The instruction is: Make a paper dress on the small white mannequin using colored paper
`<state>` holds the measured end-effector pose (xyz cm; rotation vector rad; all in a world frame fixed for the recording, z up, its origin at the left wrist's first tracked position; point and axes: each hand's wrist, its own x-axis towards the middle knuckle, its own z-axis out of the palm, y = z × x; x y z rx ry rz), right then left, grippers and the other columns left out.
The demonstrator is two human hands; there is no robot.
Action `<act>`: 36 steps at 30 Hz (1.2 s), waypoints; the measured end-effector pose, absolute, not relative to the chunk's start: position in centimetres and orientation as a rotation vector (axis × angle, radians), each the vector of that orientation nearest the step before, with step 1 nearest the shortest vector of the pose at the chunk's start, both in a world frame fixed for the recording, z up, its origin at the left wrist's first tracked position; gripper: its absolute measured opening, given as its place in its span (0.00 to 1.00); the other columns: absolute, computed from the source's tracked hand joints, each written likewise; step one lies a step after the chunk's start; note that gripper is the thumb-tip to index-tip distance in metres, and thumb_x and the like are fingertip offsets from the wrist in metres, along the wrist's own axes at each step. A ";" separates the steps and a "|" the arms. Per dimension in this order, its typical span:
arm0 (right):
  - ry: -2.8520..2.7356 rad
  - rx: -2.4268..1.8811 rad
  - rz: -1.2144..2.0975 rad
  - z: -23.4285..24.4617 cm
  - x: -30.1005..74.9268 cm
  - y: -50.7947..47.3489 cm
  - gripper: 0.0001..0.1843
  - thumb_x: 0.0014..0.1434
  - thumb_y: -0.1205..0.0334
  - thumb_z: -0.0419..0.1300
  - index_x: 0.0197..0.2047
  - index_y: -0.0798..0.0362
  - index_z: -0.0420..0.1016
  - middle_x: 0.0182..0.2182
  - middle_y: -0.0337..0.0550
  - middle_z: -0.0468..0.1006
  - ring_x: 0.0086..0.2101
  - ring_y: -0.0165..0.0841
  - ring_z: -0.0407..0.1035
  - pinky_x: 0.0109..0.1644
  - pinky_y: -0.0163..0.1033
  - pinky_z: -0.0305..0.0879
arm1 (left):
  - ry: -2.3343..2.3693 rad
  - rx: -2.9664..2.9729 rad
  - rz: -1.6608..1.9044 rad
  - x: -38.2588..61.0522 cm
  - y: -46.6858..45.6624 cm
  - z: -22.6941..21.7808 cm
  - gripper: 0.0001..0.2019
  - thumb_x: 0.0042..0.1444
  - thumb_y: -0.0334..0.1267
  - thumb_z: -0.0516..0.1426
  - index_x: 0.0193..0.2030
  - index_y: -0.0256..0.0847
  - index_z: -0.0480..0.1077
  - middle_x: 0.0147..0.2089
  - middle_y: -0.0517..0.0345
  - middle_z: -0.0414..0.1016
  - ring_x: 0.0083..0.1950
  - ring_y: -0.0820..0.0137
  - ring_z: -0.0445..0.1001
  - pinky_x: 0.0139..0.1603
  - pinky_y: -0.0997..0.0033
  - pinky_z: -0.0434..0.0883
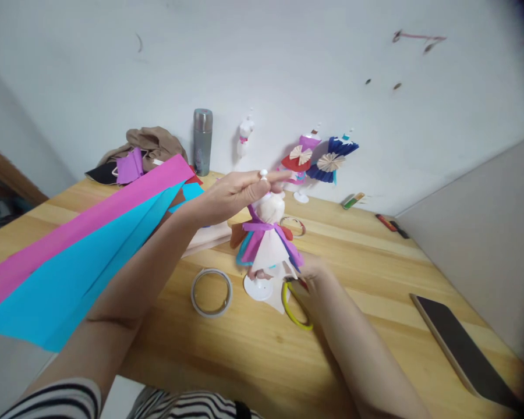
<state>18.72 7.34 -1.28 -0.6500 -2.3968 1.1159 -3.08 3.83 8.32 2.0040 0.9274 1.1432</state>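
Note:
A small white mannequin doll (268, 238) in a purple, cyan and white paper dress stands on its round white base at the middle of the wooden table (375, 279). My left hand (240, 192) pinches the top of the doll's neck peg. My right hand (311, 273) is blurred beside the skirt's right hem, fingers closed over something I cannot make out. Yellow-handled scissors (294, 305) lie just under that hand.
A tape roll (211, 292) lies left of the doll. Long pink (91, 218) and cyan (82, 267) paper sheets cover the left side. At the back stand a grey flask (202, 141), a bare mannequin (245, 137) and two dressed dolls (317, 160). A phone (463, 349) lies right.

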 end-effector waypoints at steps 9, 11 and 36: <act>-1.886 -0.862 1.438 -1.5 17.3 7.1 0.18 0.55 0.48 0.64 0.37 0.56 0.77 0.23 0.39 0.78 0.15 0.23 0.58 0.17 0.31 0.55 | 1.397 1.438 1.158 -5.2 6.6 5.5 0.12 0.65 0.40 0.53 0.34 0.35 0.72 0.29 0.57 0.78 0.32 0.75 0.74 0.35 0.78 0.68; -1.717 -0.914 1.494 -1.3 16.6 6.9 0.20 0.50 0.46 0.69 0.34 0.55 0.76 0.21 0.37 0.75 0.14 0.22 0.56 0.16 0.31 0.51 | 1.342 1.464 0.948 -4.8 6.0 3.9 0.11 0.57 0.40 0.61 0.28 0.35 0.74 0.26 0.55 0.77 0.29 0.70 0.75 0.32 0.74 0.68; -2.377 -1.302 0.569 -3.2 23.4 1.4 0.18 0.62 0.57 0.56 0.49 0.56 0.80 0.32 0.49 0.82 0.28 0.38 0.73 0.34 0.43 0.67 | 0.758 0.918 1.036 -1.6 0.7 -3.6 0.17 0.56 0.53 0.62 0.33 0.41 0.69 0.31 0.53 0.76 0.35 0.65 0.76 0.41 0.61 0.73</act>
